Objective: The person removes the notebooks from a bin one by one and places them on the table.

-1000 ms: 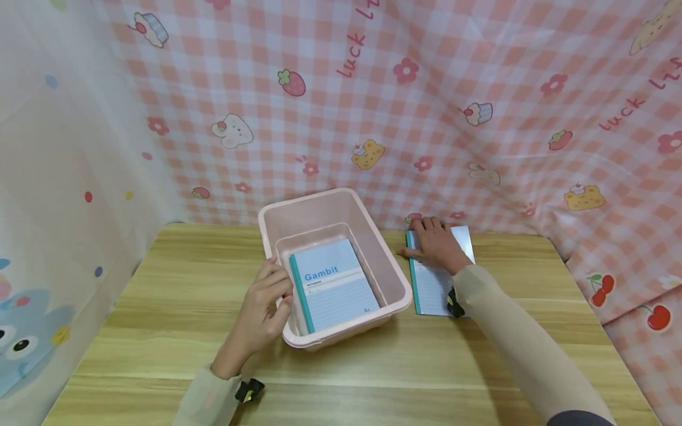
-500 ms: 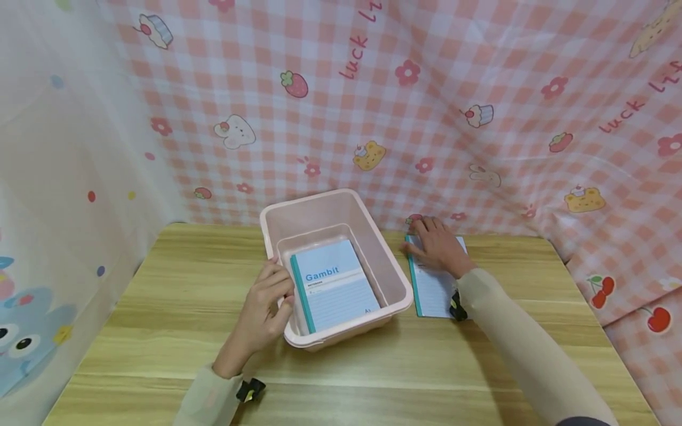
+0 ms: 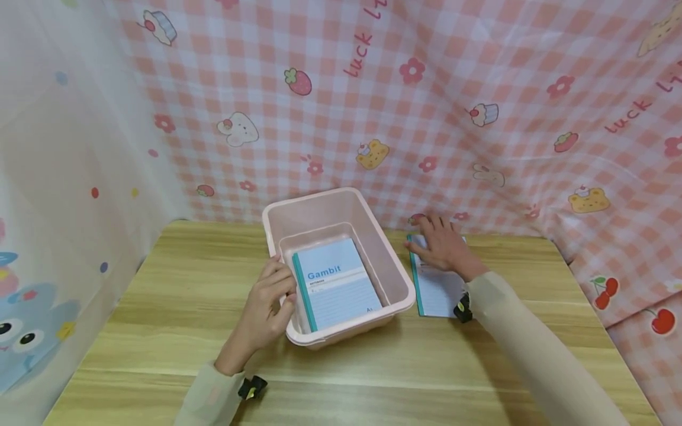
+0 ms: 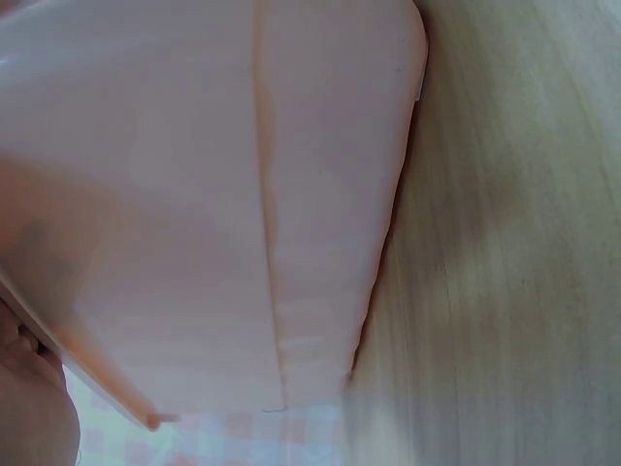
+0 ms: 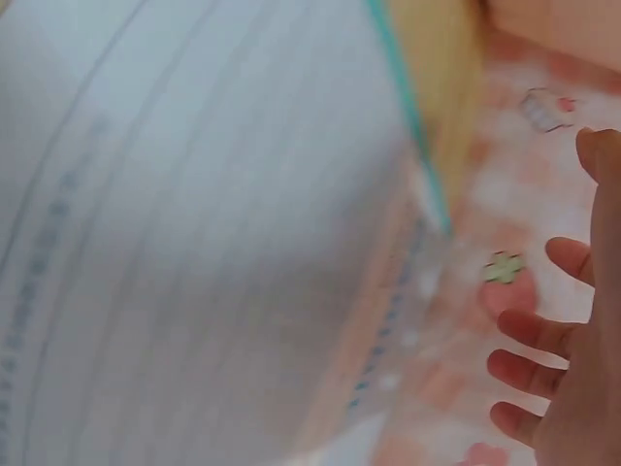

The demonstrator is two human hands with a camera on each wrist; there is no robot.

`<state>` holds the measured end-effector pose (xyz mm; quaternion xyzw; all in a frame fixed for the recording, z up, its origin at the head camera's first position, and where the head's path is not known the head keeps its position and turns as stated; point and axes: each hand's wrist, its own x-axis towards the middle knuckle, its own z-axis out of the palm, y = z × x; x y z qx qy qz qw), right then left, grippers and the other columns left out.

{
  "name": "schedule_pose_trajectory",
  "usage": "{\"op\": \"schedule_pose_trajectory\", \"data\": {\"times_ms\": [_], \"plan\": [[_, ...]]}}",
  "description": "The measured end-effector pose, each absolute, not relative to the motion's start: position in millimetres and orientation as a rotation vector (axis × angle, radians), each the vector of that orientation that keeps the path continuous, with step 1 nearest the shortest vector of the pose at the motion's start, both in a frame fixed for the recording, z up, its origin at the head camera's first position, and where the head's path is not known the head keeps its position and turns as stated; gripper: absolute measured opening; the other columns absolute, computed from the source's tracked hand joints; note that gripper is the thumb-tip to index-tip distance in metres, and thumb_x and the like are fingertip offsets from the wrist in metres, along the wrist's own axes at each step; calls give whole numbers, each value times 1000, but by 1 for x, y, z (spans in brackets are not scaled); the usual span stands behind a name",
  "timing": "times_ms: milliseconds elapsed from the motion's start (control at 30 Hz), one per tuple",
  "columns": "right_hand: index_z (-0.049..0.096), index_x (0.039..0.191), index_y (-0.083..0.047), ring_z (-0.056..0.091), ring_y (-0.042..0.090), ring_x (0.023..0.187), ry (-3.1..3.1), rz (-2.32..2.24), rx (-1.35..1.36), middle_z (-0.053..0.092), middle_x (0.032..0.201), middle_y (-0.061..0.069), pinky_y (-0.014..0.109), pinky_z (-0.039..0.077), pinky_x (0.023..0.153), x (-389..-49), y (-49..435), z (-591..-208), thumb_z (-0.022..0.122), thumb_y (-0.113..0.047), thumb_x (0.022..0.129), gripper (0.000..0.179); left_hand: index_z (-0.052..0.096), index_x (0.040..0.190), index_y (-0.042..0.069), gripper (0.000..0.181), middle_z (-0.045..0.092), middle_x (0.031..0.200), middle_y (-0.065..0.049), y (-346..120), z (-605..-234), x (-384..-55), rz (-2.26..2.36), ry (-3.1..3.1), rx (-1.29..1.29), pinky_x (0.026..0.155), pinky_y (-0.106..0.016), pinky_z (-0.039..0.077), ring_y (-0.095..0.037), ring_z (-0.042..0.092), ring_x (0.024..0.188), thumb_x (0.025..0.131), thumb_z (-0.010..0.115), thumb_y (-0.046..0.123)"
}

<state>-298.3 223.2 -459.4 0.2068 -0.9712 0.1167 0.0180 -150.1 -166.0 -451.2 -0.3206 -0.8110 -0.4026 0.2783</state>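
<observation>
A pale pink plastic basin [image 3: 380, 242] stands on the table, with a blue notebook [image 3: 341, 296] marked "Gambit" lying flat inside. At the basin's left rim, my left hand [image 3: 269, 302] grips the edge with curled fingers. In the left wrist view the basin's outer wall [image 4: 194, 223] fills much of the picture. To the right of the basin lies a second blue notebook [image 3: 434, 293] with a green spine. Above its far part is my right hand [image 3: 447, 245], fingers spread. In the right wrist view these fingers [image 5: 534, 335] appear clear of the notebook's cover [image 5: 213, 214], which is blurred.
The wooden table [image 3: 176, 307] reaches back to a pink checked cloth [image 3: 319, 106] hanging behind it. A pale printed cloth [image 3: 69, 148] hangs at the left. The basin's right rim is close to the second notebook's spine.
The second notebook has shifted slightly toward the table's front. My right hand, earlier laid on that notebook, now has its fingers more spread. My left hand stays on the basin's rim.
</observation>
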Motion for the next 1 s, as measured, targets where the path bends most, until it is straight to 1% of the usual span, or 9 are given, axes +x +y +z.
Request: {"op": "schedule_pose_trajectory", "data": {"times_ms": [133, 267, 400, 467, 633, 733, 867, 933, 1000], "plan": [[45, 147, -11, 35, 41, 139, -2984, 398, 684, 39, 151, 17, 65, 31, 108, -292, 218, -445, 52, -53, 100, 63, 41, 64, 16, 20, 47, 72, 2, -166, -450, -151, -1079, -2168, -866, 121, -52, 29, -17, 48, 90, 76, 51, 4], [41, 151, -15, 33, 41, 142, -2986, 390, 727, 38, 152, 16, 67, 26, 112, -287, 214, -435, 50, -57, 100, 67, 41, 64, 16, 20, 48, 72, 2, -165, -449, -151, -1083, -2169, -867, 120, -56, 30, -17, 48, 90, 76, 51, 4], [38, 155, -19, 29, 42, 147, -2977, 378, 753, 34, 159, 16, 68, 21, 115, -282, 209, -424, 50, -58, 100, 68, 41, 64, 16, 20, 47, 71, 3, -164, -449, -152, -1089, -2174, -874, 122, -51, 28, -17, 48, 90, 76, 51, 4], [38, 155, -21, 27, 43, 150, -2955, 376, 764, 33, 162, 16, 69, 20, 116, -280, 207, -419, 52, -56, 100, 67, 41, 64, 16, 20, 47, 71, 3, -163, -449, -152, -1091, -2175, -875, 124, -47, 27, -17, 48, 91, 76, 52, 4], [36, 158, -26, 20, 41, 156, -2905, 371, 779, 28, 167, 16, 72, 15, 118, -276, 199, -403, 54, -54, 99, 68, 42, 64, 16, 20, 49, 72, 2, -163, -450, -152, -1092, -2176, -873, 125, -42, 26, -18, 49, 91, 76, 52, 5], [34, 160, -27, 16, 40, 157, -2893, 375, 785, 23, 169, 15, 71, 11, 120, -273, 192, -391, 54, -56, 98, 71, 42, 64, 16, 20, 48, 71, 2, -163, -450, -152, -1092, -2180, -868, 124, -44, 26, -17, 48, 90, 76, 52, 5], [32, 161, -30, 11, 38, 159, -2890, 396, 788, 15, 172, 11, 70, 7, 122, -269, 182, -375, 53, -60, 97, 73, 41, 63, 16, 20, 47, 71, 3, -164, -450, -151, -1090, -2186, -857, 123, -49, 28, -17, 48, 90, 75, 51, 4], [30, 161, -34, 9, 38, 160, -2889, 398, 796, 11, 173, 9, 70, 5, 122, -267, 176, -368, 52, -62, 96, 74, 41, 63, 17, 20, 47, 71, 3, -165, -450, -151, -1089, -2187, -853, 123, -47, 28, -17, 48, 90, 75, 51, 4], [26, 162, -36, 7, 37, 160, -2884, 382, 811, 8, 174, 9, 70, 4, 122, -266, 170, -361, 52, -64, 95, 76, 41, 63, 17, 20, 47, 71, 3, -166, -451, -150, -1088, -2187, -849, 125, -42, 26, -17, 48, 90, 75, 51, 4]]}}
